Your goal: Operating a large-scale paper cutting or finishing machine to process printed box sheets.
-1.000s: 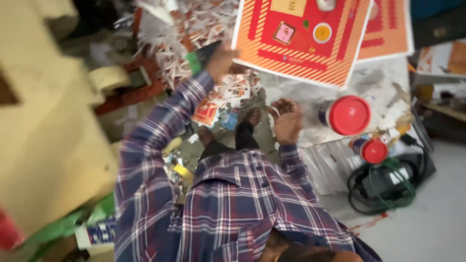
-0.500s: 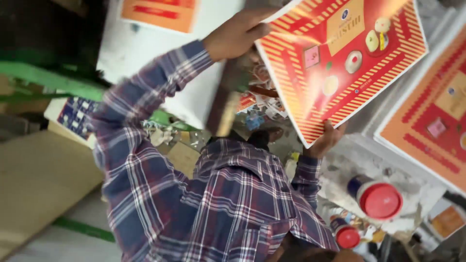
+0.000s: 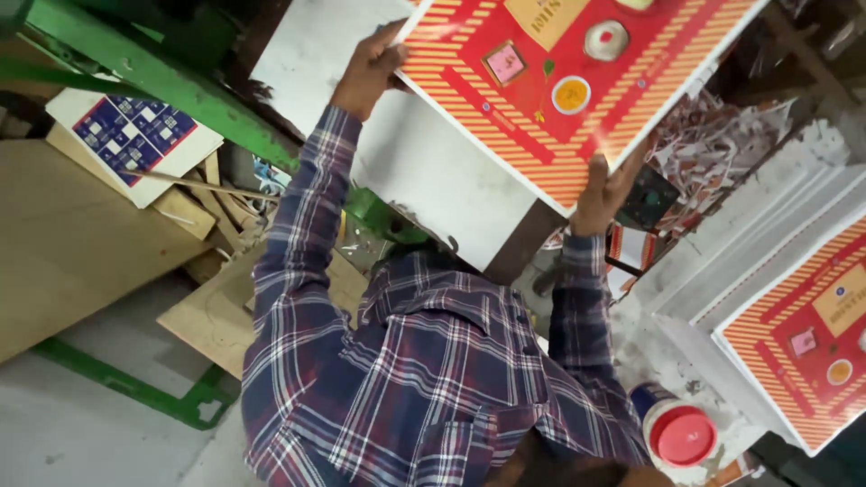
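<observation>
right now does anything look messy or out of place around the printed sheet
Yes. Beside the right hand, holding the red printed sheet with the left hand, a heap of paper offcuts lies loose and tangled. At left, cardboard pieces and a blue-patterned box lie strewn askew under the green frame.

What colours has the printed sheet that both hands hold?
Red with orange-and-cream stripes on the printed sheet; head view.
</observation>
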